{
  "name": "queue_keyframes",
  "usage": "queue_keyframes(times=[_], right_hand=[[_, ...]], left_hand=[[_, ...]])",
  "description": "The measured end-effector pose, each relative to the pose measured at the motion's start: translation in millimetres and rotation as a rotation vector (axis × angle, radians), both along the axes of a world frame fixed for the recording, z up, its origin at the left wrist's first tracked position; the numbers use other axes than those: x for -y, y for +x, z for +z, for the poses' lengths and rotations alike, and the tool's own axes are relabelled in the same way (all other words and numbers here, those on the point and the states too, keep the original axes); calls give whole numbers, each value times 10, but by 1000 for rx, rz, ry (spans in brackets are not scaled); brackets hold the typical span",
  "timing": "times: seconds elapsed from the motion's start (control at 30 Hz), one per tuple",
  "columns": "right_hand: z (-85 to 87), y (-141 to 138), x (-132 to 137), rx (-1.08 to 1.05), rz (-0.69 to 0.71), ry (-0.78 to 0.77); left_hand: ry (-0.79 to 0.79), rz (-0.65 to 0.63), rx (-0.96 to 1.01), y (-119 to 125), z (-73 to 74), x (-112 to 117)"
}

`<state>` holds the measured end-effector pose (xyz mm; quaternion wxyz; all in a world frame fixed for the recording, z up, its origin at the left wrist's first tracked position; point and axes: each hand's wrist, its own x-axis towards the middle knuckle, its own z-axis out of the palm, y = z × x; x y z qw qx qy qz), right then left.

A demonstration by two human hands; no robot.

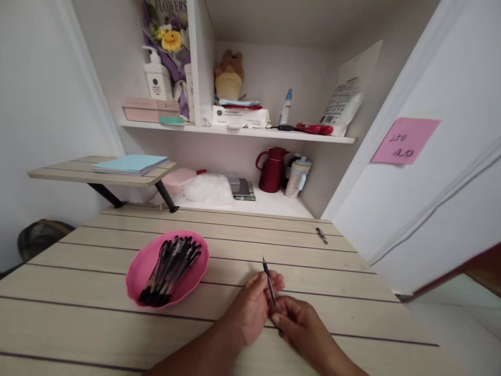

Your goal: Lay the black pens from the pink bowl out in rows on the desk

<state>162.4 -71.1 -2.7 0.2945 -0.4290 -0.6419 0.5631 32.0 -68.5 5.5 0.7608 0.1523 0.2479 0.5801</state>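
Above the wooden table, a thin black pen [269, 282] with a bare pointed tip leans away from me, tip upward. My left hand [254, 303] holds its middle between thumb and fingers, palm partly turned up. Close against it, my right hand [299, 321] has its fingers curled and pinched at the pen's lower end; whatever else they may hold is hidden. To the left, a pink scalloped tray [135, 266] carries a heap of black pens [172, 269], all lying roughly the same way.
A small dark piece resembling a pen cap [322, 235] lies at the table's [97, 318] far right. On the back left, a raised shelf [58, 168] bears blue paper [131, 164]. Behind are a red jug [272, 169], a cup [298, 177] and a plastic bag [209, 189].
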Motion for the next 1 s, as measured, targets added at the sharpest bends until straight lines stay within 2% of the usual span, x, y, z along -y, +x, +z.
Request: queue_keyframes(times=[0.07, 0.13, 0.23, 0.3, 0.4, 0.6, 1.0], right_hand=[[-13, 98, -147, 70, -77, 80], [6, 281, -397, 182, -196, 246], [56, 648, -859, 481, -423, 444], [65, 872, -1128, 725, -475, 515], [27, 1070, -1380, 993, -548, 523], [-64, 1101, -1559, 1076, -657, 474], [-85, 1097, -1721, 1134, -686, 427]], left_hand=[[-2, -33, 6, -15, 8, 0], [4, -73, 7, -30, 6, -2], [12, -104, -27, -43, -12, -11], [13, -110, -48, -45, -27, -20], [8, -105, -53, -44, -40, -33], [-1, -101, -65, -39, -31, -37], [-8, -109, -85, -33, -22, -29]])
